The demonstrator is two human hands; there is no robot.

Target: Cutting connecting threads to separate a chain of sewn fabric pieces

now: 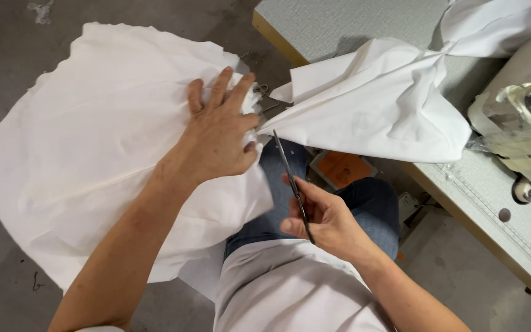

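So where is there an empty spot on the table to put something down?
Bare table shows at the far corner, above the white cloth, and along the near edge below the sewing machine. The middle is crowded: cloth piles against the machine. Left hand grips cloth; right hand holds scissors.

The white cloth [93,147] lay crumpled over the lap, bunched at one edge, while slim metal scissors [291,184] pointed toward it.

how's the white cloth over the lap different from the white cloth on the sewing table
The lap cloth spreads wide toward the floor, gripped by the left hand. The table cloth lies bunched and folded on the table, untouched; the right hand holds scissors. Both are plain white.
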